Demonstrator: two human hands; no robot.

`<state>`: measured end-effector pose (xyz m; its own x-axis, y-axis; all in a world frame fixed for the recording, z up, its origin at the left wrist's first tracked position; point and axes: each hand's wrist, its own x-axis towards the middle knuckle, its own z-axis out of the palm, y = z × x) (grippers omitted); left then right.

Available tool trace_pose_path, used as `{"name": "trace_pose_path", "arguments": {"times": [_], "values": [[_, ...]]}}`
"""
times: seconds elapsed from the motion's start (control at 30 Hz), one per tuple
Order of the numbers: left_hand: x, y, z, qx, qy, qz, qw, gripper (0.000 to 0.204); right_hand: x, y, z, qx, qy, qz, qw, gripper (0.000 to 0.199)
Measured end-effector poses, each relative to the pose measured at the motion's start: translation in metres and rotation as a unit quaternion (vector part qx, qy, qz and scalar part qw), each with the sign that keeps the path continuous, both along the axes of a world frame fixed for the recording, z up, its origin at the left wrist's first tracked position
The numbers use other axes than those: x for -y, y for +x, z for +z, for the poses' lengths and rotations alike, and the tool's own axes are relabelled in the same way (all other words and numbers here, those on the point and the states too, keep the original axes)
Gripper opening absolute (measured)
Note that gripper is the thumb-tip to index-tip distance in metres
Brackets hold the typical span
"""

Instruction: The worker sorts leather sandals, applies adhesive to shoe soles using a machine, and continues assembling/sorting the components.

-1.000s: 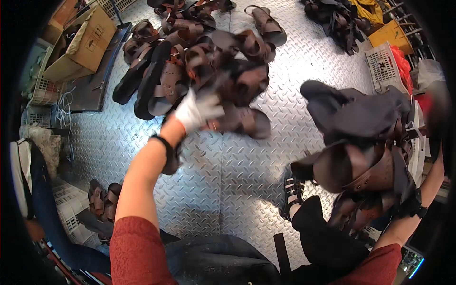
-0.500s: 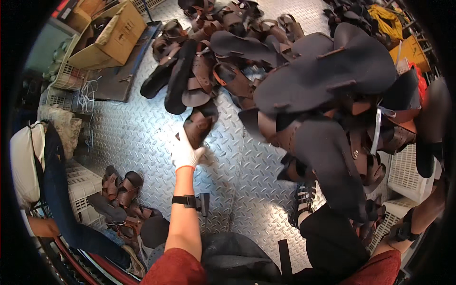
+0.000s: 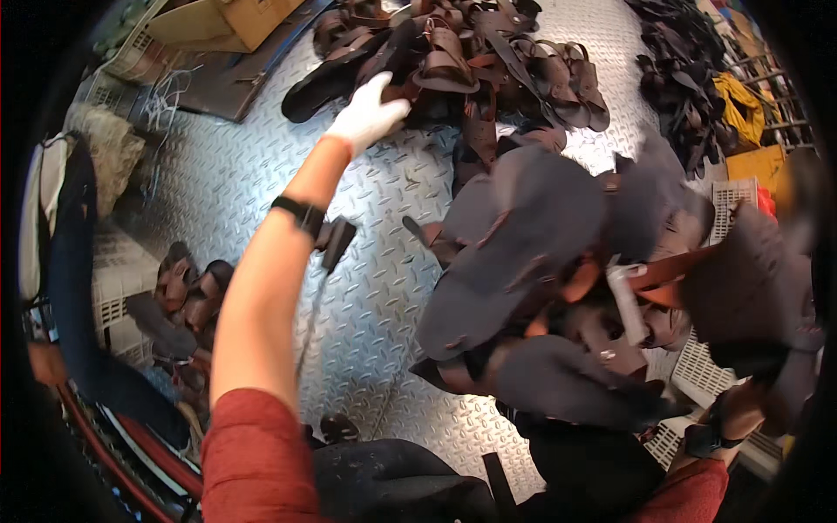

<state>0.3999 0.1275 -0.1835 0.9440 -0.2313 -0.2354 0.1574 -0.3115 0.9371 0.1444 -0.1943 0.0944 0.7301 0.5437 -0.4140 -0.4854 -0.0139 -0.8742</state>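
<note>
My left hand [image 3: 375, 115], in a white glove, reaches to the near edge of a heap of brown sandals [image 3: 445, 57] with dark soles. A brown sandal [image 3: 397, 91] shows between its fingers and thumb; the fingertips are partly hidden. At the lower right, my right hand [image 3: 751, 403] is mostly covered by a large bundle of sandals [image 3: 523, 235], which it holds up off the floor. Broad dark soles face up in the bundle, and a pale strip [image 3: 629, 305] hangs among the brown straps. Motion blurs parts of the bundle.
Ridged metal floor [image 3: 357, 305] lies underneath. More sandals [image 3: 196, 292] sit at the left beside a white crate [image 3: 126, 270] and a person's dark-clothed leg [image 3: 74, 288]. A cardboard box [image 3: 222, 22] stands far left. Dark footwear [image 3: 684, 87] and yellow cloth [image 3: 739, 109] are far right.
My left hand has moved farther away, up to the heap. The brown sandal it touched on the floor has left its spot. The held bundle has swung left and nearer to me.
</note>
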Motion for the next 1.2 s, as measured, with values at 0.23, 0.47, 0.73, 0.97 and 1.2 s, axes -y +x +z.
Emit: {"name": "trace_pose_path", "arguments": {"times": [0.23,0.47,0.73,0.97,1.2], "values": [[-0.068,-0.192,0.118,-0.111,0.063,-0.147,0.981,0.075,-0.007,0.002,0.074,-0.140,-0.032,0.120,0.982,0.050],[-0.060,-0.314,0.187,-0.209,0.203,-0.146,0.946,0.082,-0.062,-0.031,0.072,-0.268,0.040,-0.005,0.963,0.052],[-0.121,-0.449,0.319,-0.321,0.135,0.180,0.920,0.057,-0.073,-0.090,-0.015,0.073,-0.454,0.241,0.855,0.027],[-0.096,-0.684,0.476,-0.419,0.190,0.408,0.789,0.043,-0.071,-0.106,0.049,0.056,-0.389,0.434,0.810,0.067],[0.009,-0.845,0.534,-0.563,0.203,0.299,0.743,0.053,0.104,-0.027,0.129,0.124,-0.480,0.191,0.847,0.026]]}}
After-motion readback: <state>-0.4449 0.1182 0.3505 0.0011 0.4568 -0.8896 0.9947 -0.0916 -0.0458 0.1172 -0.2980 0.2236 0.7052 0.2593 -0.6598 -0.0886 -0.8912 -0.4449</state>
